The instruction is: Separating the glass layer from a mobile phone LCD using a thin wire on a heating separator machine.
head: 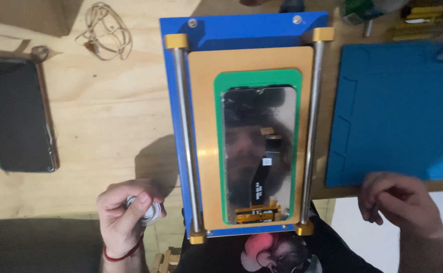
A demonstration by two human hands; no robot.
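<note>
Left hand (125, 215): grip clamped on a small white spool (145, 210) at the counter's (105, 131) near edge, just left of the blue jig (173, 76). Right hand (398, 205): fingers curled together, contents indiscernible. Phone screen (259, 151) lies seated in the green frame (257, 78); steady, level handling seems advisable.

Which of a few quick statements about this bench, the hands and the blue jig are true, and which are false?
1. The left hand holds a small white round object. True.
2. A phone screen panel lies in the green frame on the blue jig. True.
3. The right hand rests on the screen panel. False: it is off to the jig's right, near the blue mat, fingers curled.
4. A dark phone lies on the wooden table left of the jig. True.
5. The white cable lies coiled on the blue mat. False: it lies on the wood, upper left of the jig.
</note>
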